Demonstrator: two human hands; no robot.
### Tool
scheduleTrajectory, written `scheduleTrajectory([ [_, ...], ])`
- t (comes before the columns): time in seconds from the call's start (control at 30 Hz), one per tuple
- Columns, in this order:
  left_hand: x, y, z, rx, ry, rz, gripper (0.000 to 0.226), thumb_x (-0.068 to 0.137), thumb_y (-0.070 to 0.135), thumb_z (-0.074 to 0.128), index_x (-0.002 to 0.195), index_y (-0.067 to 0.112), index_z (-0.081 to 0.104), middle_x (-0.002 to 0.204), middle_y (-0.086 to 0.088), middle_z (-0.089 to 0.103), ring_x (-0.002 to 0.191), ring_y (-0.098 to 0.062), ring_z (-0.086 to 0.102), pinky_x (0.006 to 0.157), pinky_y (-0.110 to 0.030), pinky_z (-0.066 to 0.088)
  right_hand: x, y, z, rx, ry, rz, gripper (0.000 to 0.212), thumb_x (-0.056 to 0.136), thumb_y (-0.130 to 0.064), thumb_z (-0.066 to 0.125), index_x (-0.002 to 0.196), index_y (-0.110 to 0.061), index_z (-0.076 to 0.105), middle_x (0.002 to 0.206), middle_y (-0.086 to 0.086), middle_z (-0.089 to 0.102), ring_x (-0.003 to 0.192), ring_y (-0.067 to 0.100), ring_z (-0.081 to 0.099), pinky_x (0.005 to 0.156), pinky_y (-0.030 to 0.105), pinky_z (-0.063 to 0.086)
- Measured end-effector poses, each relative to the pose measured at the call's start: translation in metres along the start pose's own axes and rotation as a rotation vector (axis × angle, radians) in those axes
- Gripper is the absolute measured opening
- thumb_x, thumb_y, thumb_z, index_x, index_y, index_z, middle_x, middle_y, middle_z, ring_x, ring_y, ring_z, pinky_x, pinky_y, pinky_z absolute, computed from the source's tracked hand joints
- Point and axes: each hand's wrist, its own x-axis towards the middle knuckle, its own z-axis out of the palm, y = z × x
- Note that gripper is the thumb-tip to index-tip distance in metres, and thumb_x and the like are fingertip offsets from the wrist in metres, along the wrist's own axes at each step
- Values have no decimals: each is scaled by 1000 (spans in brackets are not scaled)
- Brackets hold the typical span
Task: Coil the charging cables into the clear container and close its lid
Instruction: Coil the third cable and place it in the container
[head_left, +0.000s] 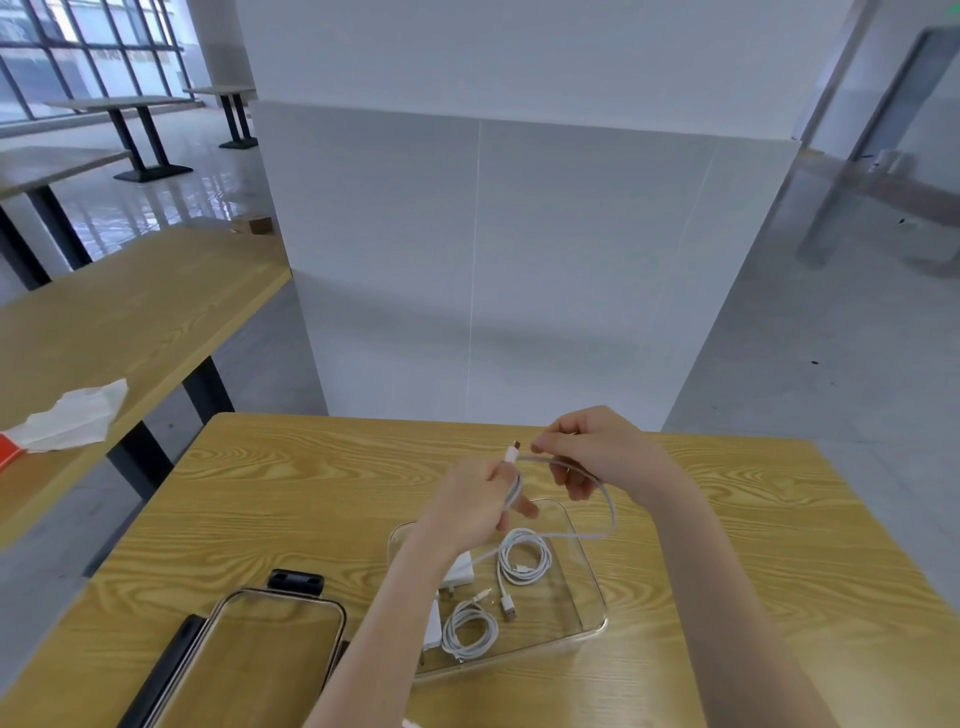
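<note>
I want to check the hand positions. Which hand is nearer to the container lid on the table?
Left. The left hand holds the cable above the container's far left corner, on the lid's side. The right hand is farther right, beyond the container.

A broad white pillar (519, 218) is rising behind the wood-grain worktop (291, 499). Daylight is coming through gridded windows (78, 52) at far left, gleaming on the glossy pale floor (171, 197), where dark-legged tables (124, 106) are standing. A longer wooden table (130, 312) is running along the left.
</note>
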Motion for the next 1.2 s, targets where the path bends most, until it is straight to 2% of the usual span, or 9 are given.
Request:
scheduleTrajectory([
  [0.13,7,-2,-2,-178,259,53,36,100,21,34,95,7,66,68,8,68,46,4,55,57,-12,44,-14,-10,-1,75,-66,-49,22,93,-15,54,81,-2,67,49,4,57,35,13,50,41,21,43],
  [0.2,9,-1,-4,-398,278,38,37,100,20,34,92,7,68,75,-1,71,54,2,62,66,-18,46,-20,-12,4,78,-172,-56,25,95,-18,51,85,-3,68,51,4,59,39,14,52,43,22,44],
  [0.33,11,4,-6,-866,176,9,34,100,18,32,97,2,62,83,-4,75,68,-9,70,79,-29,50,-22,-4,25,25,-360,-59,27,98,-21,42,84,-8,61,61,6,65,50,18,59,50,26,51],
  [0.43,9,11,-7,-1054,97,15,35,100,17,31,97,-4,60,76,-7,74,64,-12,69,73,-26,51,-16,8,39,23,-403,-61,36,100,-27,37,76,-11,57,65,7,65,56,19,61,59,30,52],
  [0.6,3,17,-15,-1367,-122,41,40,100,23,29,97,-5,58,55,4,48,43,-7,42,61,-20,40,-5,28,38,-7,-429,-94,59,88,-61,45,55,-12,53,51,9,49,45,16,53,66,31,50],
  [0.7,0,19,-18,-1296,-172,93,40,99,23,28,95,-2,59,51,7,40,40,-5,36,57,-19,38,-1,37,29,-27,-380,-99,59,80,-63,54,45,-17,40,41,-2,37,36,11,40,68,33,45],
  [0.83,-3,16,-21,-1130,-246,167,38,91,24,36,91,-3,62,49,6,38,40,-6,33,52,-21,34,8,40,13,-47,-251,-14,53,85,-38,64,45,-18,35,38,-7,32,37,12,29,51,24,39],
  [1.0,-7,7,-12,-493,-343,165,41,100,22,30,90,3,65,53,4,44,49,-12,34,57,-22,33,21,38,5,-5,42,16,40,90,-22,58,52,-15,54,39,-3,45,37,10,37,44,20,36],
  [1.2,1,2,7,-199,-156,12,38,100,25,32,91,5,63,53,5,52,46,-7,43,53,-17,39,15,21,11,-142,97,-68,21,89,-16,53,69,-16,59,54,-7,55,44,2,47,47,14,36],
])
